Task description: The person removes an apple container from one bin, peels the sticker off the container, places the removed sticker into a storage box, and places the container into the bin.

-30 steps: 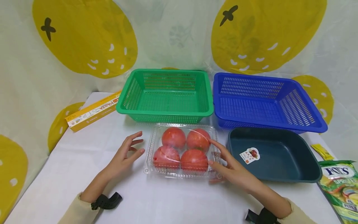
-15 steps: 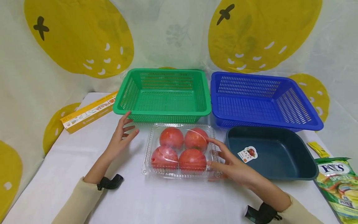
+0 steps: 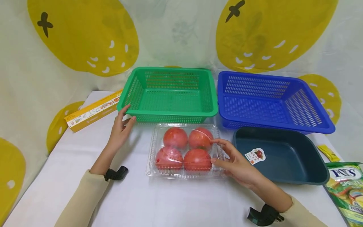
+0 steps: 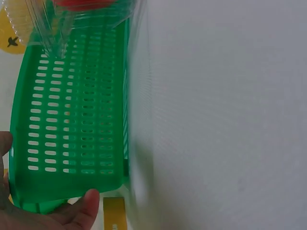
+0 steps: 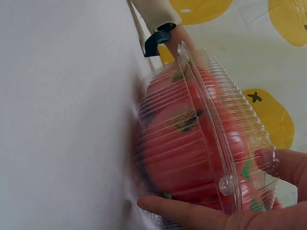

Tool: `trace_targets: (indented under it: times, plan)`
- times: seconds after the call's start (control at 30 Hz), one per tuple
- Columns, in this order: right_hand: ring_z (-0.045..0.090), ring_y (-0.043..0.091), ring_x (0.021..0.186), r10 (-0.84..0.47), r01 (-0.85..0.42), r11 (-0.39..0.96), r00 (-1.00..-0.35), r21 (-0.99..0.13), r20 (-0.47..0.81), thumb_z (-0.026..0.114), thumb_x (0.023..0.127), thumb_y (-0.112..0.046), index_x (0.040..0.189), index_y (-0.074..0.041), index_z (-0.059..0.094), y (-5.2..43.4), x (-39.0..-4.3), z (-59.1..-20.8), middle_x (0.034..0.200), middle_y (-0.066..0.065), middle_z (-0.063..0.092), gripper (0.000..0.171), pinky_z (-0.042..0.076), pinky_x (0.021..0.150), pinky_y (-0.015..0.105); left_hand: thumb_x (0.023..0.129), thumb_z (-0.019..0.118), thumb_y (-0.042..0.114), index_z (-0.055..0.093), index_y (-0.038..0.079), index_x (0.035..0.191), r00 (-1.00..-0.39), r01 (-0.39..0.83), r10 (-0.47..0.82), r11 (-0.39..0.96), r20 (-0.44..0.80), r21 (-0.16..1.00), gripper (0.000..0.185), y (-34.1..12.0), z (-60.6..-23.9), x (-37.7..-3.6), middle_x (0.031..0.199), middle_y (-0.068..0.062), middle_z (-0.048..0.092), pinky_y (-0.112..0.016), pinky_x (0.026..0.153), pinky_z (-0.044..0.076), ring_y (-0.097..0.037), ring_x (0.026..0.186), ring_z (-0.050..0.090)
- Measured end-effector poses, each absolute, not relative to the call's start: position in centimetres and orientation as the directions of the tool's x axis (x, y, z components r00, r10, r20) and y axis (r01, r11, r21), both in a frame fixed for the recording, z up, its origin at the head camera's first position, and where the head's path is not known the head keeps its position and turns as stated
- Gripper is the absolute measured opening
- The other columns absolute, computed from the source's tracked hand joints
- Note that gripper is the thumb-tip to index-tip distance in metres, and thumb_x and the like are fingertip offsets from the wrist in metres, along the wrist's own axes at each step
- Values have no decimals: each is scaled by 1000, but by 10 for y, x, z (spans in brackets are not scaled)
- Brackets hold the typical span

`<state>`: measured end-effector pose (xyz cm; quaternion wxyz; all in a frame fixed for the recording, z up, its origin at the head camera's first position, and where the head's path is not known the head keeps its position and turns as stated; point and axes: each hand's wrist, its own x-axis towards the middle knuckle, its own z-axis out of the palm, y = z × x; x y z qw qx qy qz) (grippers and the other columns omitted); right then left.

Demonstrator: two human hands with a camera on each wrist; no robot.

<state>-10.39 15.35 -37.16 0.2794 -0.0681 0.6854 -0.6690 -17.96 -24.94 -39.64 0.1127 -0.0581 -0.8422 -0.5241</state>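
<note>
While the right hand (image 3: 238, 165) clamped thumb and fingers on the tomato clamshell's (image 3: 185, 151) side, steadying it, the left hand (image 3: 120, 130) touched the green basket's (image 3: 170, 118) corner with relaxed fingers.

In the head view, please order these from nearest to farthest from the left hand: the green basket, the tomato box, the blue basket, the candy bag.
From the left hand:
1. Green basket, touched at its front left corner.
2. Clear tomato box, just to its right.
3. Blue basket, back right.
4. Candy bag, far right edge.
</note>
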Motion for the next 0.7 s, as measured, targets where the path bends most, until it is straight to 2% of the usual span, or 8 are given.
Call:
trace_targets:
  times: [0.07,0.13,0.23,0.3,0.4,0.5,0.57,0.7]
  plan:
    - [5,45,143,-481,307,63,-824,-949,-299,62,95,-12,146,-25,32,154,-105,-372,162,9,-13,61,41,93,67,103,49,18,27,10,153,-968,214,-30,424,250,880,56,-249,-396,-179,155,-20,27,-60,101,40,-50,124,49]
    - [19,42,141,-508,323,31,-810,-946,-293,62,95,-9,147,-28,32,155,-106,-373,162,8,-12,64,41,95,68,102,51,17,30,10,152,-970,198,-49,406,238,892,55,-248,-392,-177,156,-16,28,-59,103,39,-48,126,49]
    - [47,29,119,-559,341,-39,-786,-939,-263,60,94,-3,149,-29,30,156,-108,-376,161,8,-12,68,55,79,42,101,52,14,34,6,150,-971,176,-77,400,224,899,52,-244,-380,-171,155,-15,30,-56,102,41,-46,127,49]
    - [56,22,103,-579,343,-81,-781,-936,-236,59,94,-1,150,-29,30,156,-108,-378,161,8,-11,69,56,69,31,101,52,12,37,3,148,-970,167,-94,403,222,900,50,-240,-372,-167,154,-16,33,-47,101,45,-44,127,49]
    - [58,17,102,-592,352,-135,-778,-926,-210,57,94,2,152,-27,28,156,-107,-379,161,9,-14,71,56,70,29,101,51,10,39,0,145,-968,165,-107,409,227,898,47,-236,-365,-164,152,-17,36,-27,93,47,-43,126,51]
    - [58,18,105,-592,362,-167,-781,-917,-201,55,94,4,153,-26,25,155,-105,-379,161,8,-13,73,57,77,34,101,52,9,40,-1,144,-966,170,-113,394,231,903,46,-234,-363,-165,152,-18,36,-12,84,43,-44,125,51]
    - [59,18,105,-592,362,-181,-783,-915,-192,55,94,4,154,-26,24,155,-104,-378,161,8,-14,74,57,78,34,100,53,8,41,-1,144,-965,175,-114,380,234,908,46,-234,-364,-166,151,-19,36,-9,81,43,-44,125,51]
    - [61,17,102,-588,345,-190,-790,-919,-175,56,94,5,156,-25,23,155,-102,-378,161,9,-13,76,57,71,28,100,54,9,42,0,144,-965,179,-114,375,237,909,46,-234,-367,-168,150,-19,37,-8,77,45,-44,125,51]
